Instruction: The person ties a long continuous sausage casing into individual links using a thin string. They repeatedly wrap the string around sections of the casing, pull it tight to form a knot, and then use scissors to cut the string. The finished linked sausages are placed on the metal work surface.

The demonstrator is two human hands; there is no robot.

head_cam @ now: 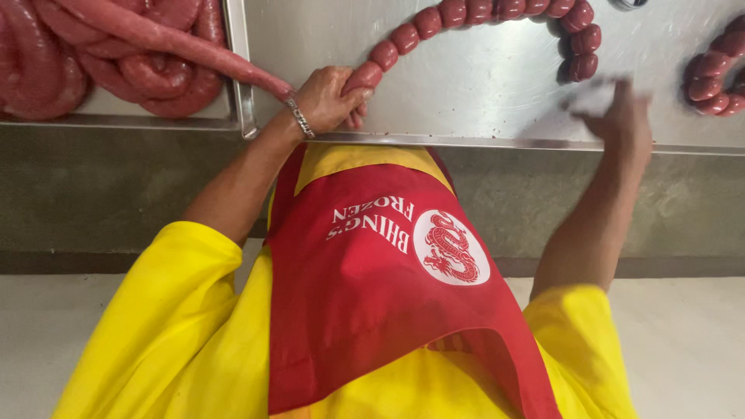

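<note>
Lying at the far left, a steel tray (237,62) holds a coiled heap of unlinked red sausage (116,70), smooth and thick. One length runs from the heap over the tray's rim to the left hand (330,97), which wears a metal bracelet (299,117) at the wrist. That hand's fingers are clamped around the sausage at the near edge of the steel table (481,85). From the fist, a chain of short tied links (497,15) curves away to the far right. The right hand (621,116) is blurred above the table, fingers loosely apart, holding nothing visible. More links (718,74) lie at the right edge.
</note>
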